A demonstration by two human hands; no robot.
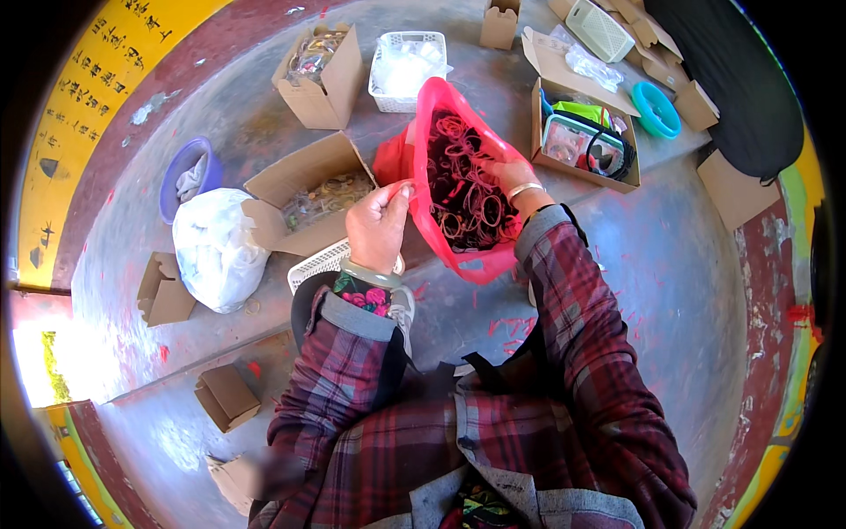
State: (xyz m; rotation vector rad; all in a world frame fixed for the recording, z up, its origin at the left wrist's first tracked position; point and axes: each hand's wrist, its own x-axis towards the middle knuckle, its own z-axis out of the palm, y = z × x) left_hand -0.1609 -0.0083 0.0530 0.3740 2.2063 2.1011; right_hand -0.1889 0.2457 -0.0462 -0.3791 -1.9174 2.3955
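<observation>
A red plastic bag (487,267) stands wide at its mouth in front of me, full of dark red loops (463,167) that look like thin cord rings. At the bag's left rim, my left hand (377,225) pinches the plastic between thumb and fingers; a pale bangle circles that wrist. My right hand (508,179) reaches in over the right rim, its fingers curled among the loops and their tips partly hidden. Just left of my left hand, an open cardboard box (308,159) holds small clear packets.
Left lie a stuffed white plastic bag (220,247) and a purple basin (167,189). Farther off stand a filled carton (322,101) and a white basket (385,104). To the right are a box of assorted items (630,176) and a teal basin (661,130). A small carton (227,397) sits near left.
</observation>
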